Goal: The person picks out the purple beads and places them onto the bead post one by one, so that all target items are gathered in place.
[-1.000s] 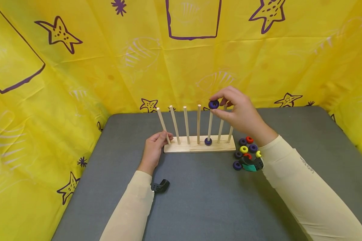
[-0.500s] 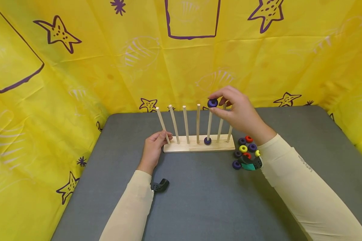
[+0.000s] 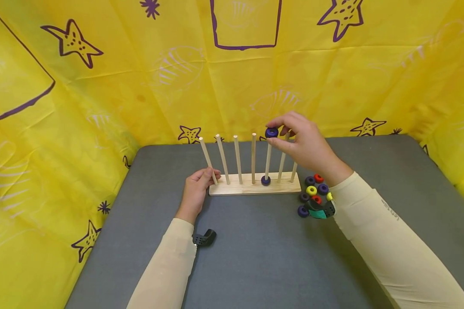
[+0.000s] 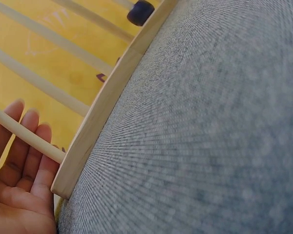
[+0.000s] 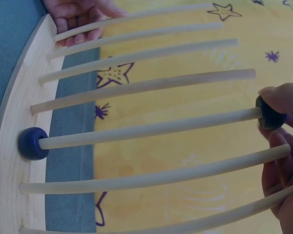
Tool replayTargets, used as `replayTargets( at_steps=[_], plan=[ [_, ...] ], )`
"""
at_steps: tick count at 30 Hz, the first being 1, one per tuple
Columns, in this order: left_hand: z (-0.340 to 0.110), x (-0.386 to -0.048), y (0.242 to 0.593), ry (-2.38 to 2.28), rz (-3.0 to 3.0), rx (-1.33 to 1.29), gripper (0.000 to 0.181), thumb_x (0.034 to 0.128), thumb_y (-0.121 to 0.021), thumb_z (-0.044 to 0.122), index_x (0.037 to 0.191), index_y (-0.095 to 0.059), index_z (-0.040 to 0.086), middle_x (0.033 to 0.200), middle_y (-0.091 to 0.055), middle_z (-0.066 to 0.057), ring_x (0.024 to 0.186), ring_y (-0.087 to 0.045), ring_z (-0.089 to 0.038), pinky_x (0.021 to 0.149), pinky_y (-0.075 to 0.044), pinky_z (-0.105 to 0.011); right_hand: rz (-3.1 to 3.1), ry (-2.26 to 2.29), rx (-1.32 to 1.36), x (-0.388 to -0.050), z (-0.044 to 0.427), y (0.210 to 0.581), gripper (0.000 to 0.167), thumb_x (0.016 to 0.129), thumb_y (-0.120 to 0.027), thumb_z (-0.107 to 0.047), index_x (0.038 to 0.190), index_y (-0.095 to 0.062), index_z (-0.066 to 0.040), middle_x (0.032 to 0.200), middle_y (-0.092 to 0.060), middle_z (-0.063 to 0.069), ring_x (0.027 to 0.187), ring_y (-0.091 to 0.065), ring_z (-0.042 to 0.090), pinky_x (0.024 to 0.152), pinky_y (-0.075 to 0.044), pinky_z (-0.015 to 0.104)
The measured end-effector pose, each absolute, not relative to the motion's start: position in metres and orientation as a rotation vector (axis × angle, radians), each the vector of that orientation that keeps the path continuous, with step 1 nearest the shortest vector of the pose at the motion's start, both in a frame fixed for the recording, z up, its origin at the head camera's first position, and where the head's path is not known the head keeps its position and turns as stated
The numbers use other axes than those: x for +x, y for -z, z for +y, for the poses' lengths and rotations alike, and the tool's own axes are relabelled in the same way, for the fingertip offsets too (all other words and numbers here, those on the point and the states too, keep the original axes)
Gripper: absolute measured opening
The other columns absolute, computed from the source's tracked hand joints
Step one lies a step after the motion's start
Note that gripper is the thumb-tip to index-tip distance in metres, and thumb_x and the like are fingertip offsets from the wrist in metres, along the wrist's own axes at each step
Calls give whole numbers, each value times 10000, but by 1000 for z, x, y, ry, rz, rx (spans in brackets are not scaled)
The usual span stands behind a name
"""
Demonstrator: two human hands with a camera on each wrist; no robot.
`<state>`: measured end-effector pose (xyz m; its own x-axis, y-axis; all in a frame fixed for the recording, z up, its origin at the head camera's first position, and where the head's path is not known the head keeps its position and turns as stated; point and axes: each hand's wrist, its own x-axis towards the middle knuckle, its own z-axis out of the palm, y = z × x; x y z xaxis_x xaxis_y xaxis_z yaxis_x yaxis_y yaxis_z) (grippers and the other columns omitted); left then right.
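A wooden peg stand bears a row of upright dowels. My left hand is at its left end, thumb and fingers about the leftmost peg; in the left wrist view the fingers lie behind this peg and the thumb is out of sight. Between thumb and fingers my right hand pinches a dark blue ring at the top of a peg right of the middle. That peg's tip meets the ring's hole. Around the same peg's foot sits another blue ring.
Several loose blue, red and yellow rings, among them a yellow ring, lie right of the stand, partly behind the right wrist strap. A grey cloth covers the table. A yellow printed curtain hangs behind and at the sides.
The ring in my right hand has shifted slightly left and tipped flatter over the peg's top. My left hand stays at the leftmost peg.
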<state>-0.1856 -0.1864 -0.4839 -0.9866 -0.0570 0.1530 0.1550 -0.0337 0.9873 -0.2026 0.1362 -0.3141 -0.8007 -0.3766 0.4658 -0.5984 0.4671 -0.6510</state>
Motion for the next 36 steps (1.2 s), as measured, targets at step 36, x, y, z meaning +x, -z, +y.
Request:
replayTargets(
  at_steps=[36],
  plan=[
    [-187,-185,482,2117,-2111,-97,408,1132,-649,287,1143,-765,-104,1092,-757,-232,1056,-712,-267,974,-578,-365,-2483,-1415,841,-199,148,313,163,1086,-721,-171,1200,-776,-69,1123,-680,22,1002,-593,204,891,-512,385]
  ],
)
